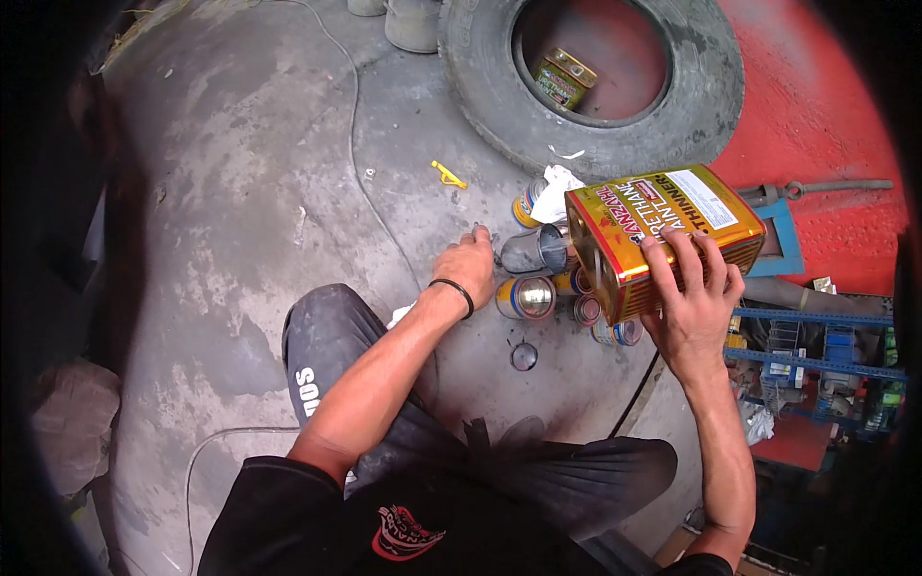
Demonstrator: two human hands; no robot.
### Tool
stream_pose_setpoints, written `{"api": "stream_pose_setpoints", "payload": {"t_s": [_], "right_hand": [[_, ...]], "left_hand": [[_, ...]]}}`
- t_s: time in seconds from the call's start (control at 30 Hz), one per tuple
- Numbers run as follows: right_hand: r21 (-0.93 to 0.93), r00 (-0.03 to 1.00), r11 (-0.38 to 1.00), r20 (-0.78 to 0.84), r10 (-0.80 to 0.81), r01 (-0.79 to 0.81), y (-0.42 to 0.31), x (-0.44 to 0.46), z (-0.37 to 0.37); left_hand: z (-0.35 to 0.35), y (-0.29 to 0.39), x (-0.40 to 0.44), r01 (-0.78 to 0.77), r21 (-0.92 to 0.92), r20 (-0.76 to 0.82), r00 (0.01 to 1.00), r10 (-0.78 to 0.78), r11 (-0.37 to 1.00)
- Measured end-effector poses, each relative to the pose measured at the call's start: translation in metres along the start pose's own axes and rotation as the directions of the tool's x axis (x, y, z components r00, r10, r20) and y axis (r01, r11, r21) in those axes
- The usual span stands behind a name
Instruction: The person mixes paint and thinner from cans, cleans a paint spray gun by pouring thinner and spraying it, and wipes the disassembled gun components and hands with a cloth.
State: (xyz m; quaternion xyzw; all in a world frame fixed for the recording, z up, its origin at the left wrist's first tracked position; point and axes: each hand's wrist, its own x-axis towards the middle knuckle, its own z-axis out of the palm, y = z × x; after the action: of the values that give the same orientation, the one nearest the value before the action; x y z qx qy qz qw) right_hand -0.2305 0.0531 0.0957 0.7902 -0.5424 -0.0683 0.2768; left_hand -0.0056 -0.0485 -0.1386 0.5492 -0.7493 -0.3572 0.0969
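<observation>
1. Left arm: reaches forward from the lower left, wrist with a black band (456, 291), back of the hand up. Left hand (465, 267) is low over the floor (250, 211), fingers pointing ahead and partly curled.
2. Left grip: at the base side of the clear cup (523, 253). Fingertips partly hidden; can't tell whether they're closed on it or just beside it.
3. Right arm: forearm up along the right side, elbow low. Right hand (693, 298) raised over the cans, wrist bent toward the middle.
4. Right grip: clamped on the thinner tin (663, 230). Fingers spread across the labelled face, thumb mostly hidden behind the near edge.
5. Thinner tin: held tilted, end panel toward the cup, nearest corner right by the cup's mouth. Can't tell if liquid is running.
6. Cup: between left hand and tin, dark residue on its wall.
7. Around it: small paint can (526, 298) just nearer the person, more small cans partly under the tin, white rag (556, 196) beyond the cup.
8. Farther out: yellow tool (448, 175) on the floor; big tire (480, 115) beyond, second tin (565, 79) inside its ring.
</observation>
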Motion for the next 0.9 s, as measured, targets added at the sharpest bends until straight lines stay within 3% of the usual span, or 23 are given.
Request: {"api": "stream_pose_setpoints", "payload": {"t_s": [0.5, 0.7, 0.77, 0.9], "right_hand": [[0.026, 0.998, 0.998, 0.008, 0.055, -0.055, 0.012, -0.027, -0.008], [0.211, 0.967, 0.945, 0.013, 0.253, -0.250, 0.020, -0.059, 0.004], [0.269, 0.951, 0.917, -0.009, 0.309, -0.295, 0.026, -0.073, 0.009], [0.405, 0.873, 0.783, 0.094, 0.478, -0.472, 0.040, -0.113, 0.008]], "left_hand": [[0.008, 0.022, -0.002, -0.097, -0.040, -0.018, 0.995, 0.096, 0.994], [0.014, 0.034, -0.008, -0.202, -0.090, -0.131, 0.973, 0.189, 0.975], [0.008, 0.041, -0.014, -0.219, -0.147, -0.117, 0.972, 0.203, 0.965], [0.011, 0.056, -0.026, -0.293, -0.262, -0.092, 0.956, 0.278, 0.920]]}}
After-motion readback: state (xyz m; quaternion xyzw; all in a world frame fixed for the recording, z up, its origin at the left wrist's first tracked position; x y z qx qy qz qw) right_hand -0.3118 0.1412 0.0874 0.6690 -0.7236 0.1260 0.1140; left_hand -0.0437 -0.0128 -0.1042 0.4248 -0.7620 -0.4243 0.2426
